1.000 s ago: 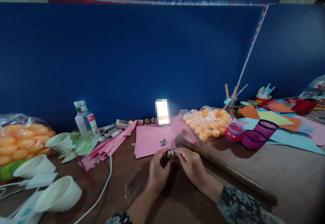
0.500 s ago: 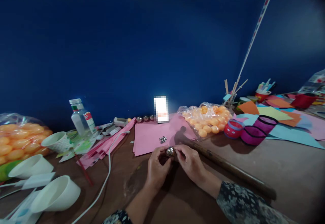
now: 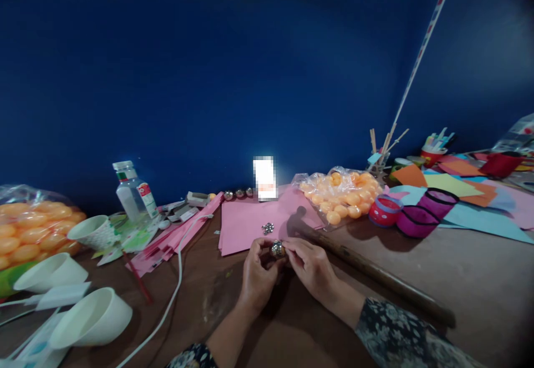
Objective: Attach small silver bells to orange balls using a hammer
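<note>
My left hand (image 3: 258, 279) is closed around the lower left side of a small ball (image 3: 276, 249) with a shiny, silvery, studded surface. The fingers of my right hand (image 3: 311, 268) are pinched together at the ball's right side. Whatever the pinch contains is too small to make out. Just beyond the ball, a little heap of shiny metal pieces (image 3: 267, 228) lies on pink paper (image 3: 240, 229). Against the blue wall behind the paper, several dark shiny balls (image 3: 239, 194) sit in a row.
To the right lies a hammer (image 3: 375, 270) with a long wooden handle. Behind it are a bag of orange balls (image 3: 346, 195) and purple containers (image 3: 417, 220). On my left, a white cable (image 3: 177, 284) runs past white cups (image 3: 94, 321) and a clear bottle (image 3: 133, 193).
The studded ball has shifted slightly left and looks turned in my left hand. My right fingertips have moved a little left with it.
</note>
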The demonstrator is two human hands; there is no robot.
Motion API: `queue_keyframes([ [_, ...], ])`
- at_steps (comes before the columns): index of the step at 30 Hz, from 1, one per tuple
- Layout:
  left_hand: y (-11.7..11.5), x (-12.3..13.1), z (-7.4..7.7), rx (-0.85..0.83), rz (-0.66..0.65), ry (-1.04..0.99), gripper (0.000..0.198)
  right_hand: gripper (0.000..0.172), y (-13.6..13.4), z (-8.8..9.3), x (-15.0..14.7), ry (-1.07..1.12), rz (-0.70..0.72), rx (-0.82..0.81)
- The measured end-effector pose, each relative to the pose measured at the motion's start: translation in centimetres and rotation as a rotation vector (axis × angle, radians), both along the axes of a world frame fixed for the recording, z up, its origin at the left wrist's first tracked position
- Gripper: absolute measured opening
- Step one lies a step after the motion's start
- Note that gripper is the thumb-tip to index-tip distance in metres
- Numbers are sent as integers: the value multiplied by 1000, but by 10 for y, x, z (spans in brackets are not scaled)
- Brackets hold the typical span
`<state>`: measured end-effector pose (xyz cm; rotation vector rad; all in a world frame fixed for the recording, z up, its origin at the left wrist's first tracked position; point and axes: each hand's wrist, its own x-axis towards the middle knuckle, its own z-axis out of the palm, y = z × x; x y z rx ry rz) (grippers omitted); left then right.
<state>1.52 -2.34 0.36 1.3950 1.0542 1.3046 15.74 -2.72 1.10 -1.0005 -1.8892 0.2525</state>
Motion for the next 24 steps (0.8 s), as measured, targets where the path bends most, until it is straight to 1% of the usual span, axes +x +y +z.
queue_keyframes([
  [2,1,-1,-1,68,9,66,34,25,1,-1,-1,29,-9,-37],
  [5,1,-1,-3,176,63,179,31,21,1,-1,-1,92,-11,-100],
  [7,0,-2,-4,204,92,207,31,20,1,0,-2,124,-3,-135],
  [10,0,-2,-6,183,83,176,29,20,1,1,-2,135,-6,-152],
  [14,0,-2,-5,121,31,105,26,20,0,1,-2,104,-20,-116],
  [19,1,-1,-5,129,29,92,25,18,0,0,-3,104,-24,-95],
  [21,1,-1,-4,135,47,101,29,18,0,0,-4,119,-31,-97],
  [24,2,-2,-3,186,111,169,37,18,1,0,-6,132,-31,-114],
])
